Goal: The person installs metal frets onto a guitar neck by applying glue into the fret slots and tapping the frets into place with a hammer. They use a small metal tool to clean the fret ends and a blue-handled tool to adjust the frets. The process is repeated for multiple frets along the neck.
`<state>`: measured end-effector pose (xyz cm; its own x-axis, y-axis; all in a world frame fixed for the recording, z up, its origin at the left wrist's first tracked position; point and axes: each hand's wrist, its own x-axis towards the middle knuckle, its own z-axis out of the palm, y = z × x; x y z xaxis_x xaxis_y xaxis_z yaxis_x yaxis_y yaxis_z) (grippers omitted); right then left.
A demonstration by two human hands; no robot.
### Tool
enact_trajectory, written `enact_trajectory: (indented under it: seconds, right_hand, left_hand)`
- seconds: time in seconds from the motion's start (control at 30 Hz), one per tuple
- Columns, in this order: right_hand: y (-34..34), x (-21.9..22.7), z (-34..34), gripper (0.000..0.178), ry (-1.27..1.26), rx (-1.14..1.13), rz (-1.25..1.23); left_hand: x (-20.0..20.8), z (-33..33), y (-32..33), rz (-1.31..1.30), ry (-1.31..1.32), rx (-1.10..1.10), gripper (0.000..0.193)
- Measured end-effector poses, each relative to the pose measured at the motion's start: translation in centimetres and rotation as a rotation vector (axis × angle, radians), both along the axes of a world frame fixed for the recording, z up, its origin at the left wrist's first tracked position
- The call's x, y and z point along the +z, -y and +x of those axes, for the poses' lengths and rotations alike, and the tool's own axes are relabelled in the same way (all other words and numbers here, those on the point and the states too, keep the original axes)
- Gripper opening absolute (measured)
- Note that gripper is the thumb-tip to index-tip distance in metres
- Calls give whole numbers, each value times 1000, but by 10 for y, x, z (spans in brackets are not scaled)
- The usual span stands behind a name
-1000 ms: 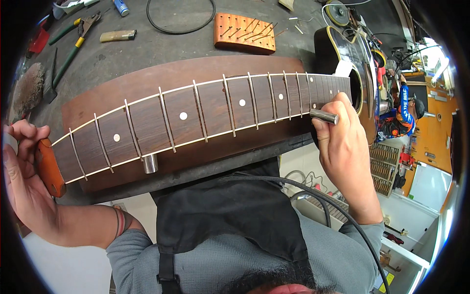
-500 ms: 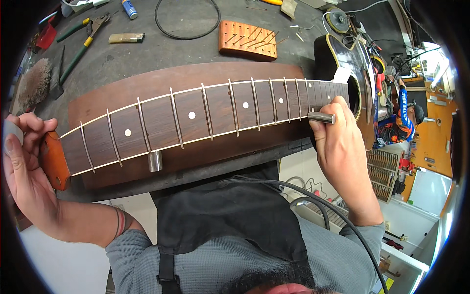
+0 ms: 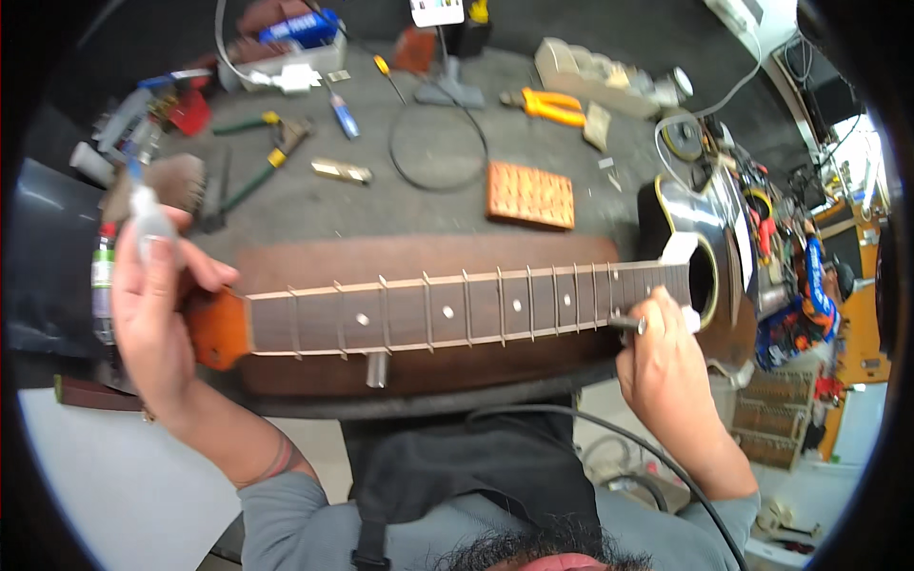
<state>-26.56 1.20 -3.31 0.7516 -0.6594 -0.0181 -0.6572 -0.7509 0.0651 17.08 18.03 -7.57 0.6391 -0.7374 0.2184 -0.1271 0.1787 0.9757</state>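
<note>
A guitar neck with a dark fretboard and white dot inlays lies across the bench, its orange-brown headstock on the left. My left hand is closed around a small whitish squeeze bottle with a thin bluish tip pointing up, beside the headstock. At the body end, my right hand grips a short metal rod over the fretboard's near edge; its fingertips are partly hidden. A metal cylinder sticks out from beneath the neck's near side.
Under the neck lies a brown mat. The black guitar body is at right. Farther back are a drilled wooden block, a cable loop, orange-handled pliers and green-handled cutters. Another person is at far right.
The view has shifted, showing more of the bench's far side. My left hand has raised the bottle into fuller view beside the headstock. My right hand still holds the rod near the same frets.
</note>
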Motion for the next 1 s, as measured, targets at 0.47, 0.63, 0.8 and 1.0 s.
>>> enact_trajectory:
  seconds: [0.47, 0.63, 0.8, 1.0]
  right_hand:
    - [0, -8, -4, 43, 125, -7, 12]
    - [-1, -10, -2, 41, 98, -63, 69]
    - [8, 2, 2, 35, 115, -15, 106]
    - [4, -12, 4, 42, 123, -35, 84]
  left_hand:
    - [62, -47, 33, -820, -309, -927, 46]
    - [86, -94, 40, -959, -449, -1173, 43]
    - [95, -118, 39, -964, -484, -1254, 41]
    - [92, -118, 38, -971, -505, -1261, 38]
